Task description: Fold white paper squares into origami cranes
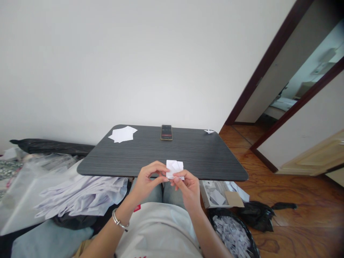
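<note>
Between my two hands is a small folded piece of white paper, held up over the near edge of the dark table. My left hand pinches its left side between thumb and fingers. On the lower right, my right hand grips the same paper, with the thumb across its front and the fingers curled behind. Overlapping flaps show on the paper's face. A stack of white paper sheets lies at the table's far left, and a small folded paper figure sits at the far right corner.
A phone lies at the back middle of the table. Below right stand a box with paper in it and a black-lined bin of paper scraps. Piled white cloth-like material lies at left.
</note>
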Tool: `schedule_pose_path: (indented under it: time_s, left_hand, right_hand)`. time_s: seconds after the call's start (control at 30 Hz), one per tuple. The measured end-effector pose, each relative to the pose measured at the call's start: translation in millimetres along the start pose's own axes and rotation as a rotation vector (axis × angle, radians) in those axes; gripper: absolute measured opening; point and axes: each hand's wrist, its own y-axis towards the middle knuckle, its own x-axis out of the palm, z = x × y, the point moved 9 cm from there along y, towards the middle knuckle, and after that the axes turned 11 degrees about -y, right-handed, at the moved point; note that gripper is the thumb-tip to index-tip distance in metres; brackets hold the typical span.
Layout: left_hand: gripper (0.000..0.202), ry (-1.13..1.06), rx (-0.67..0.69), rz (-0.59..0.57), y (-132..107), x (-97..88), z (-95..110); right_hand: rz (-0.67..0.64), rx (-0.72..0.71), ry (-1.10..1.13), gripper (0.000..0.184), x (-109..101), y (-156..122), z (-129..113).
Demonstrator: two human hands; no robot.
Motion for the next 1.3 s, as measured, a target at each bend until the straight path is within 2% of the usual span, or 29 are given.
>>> schedule_pose_path:
  time_s: [0.13,0.33,0.57,0.67,0.77,0.9,1.0,1.3]
  left_hand:
    - [0.016,0.037,0.002,-0.018,3,-0.4,5]
    - [0.014,0.056,-0.014,-0.107,3,3.4,6]
    - [0.02,-0.167,-0.241,-0.102,0,9.0,-19]
    - [0.017,-0.288,-0.284,-0.12,0,15.8,-23]
    - [0.015,-0.301,-0.292,-0.046,2,11.4,-26]
    - [0.013,-0.25,-0.281,0.087,3,-1.3,-24]
    - [0.01,-0.22,-0.262,0.099,3,-2.6,-20]
    - [0.017,-0.24,-0.194,0.147,3,1.6,-10]
  right_hand:
    - [-0.007,0.009,-0.02,0.014,0,0,1]
    - [-0.014,0.013,0.005,0.013,-1,1,5]
    - [0.003,0.022,-0.025,0.016,-1,1,6]
    - [-0.053,0.023,-0.076,0.017,4,1,7]
    - [-0.098,0.0,-0.114,0.015,6,2,8]
    - [-0.053,-0.12,-0.135,0.013,1,4,0]
    - [-0.06,-0.155,-0.134,0.008,1,4,-3]
    - [-0.055,-0.089,0.012,0.01,2,2,2]
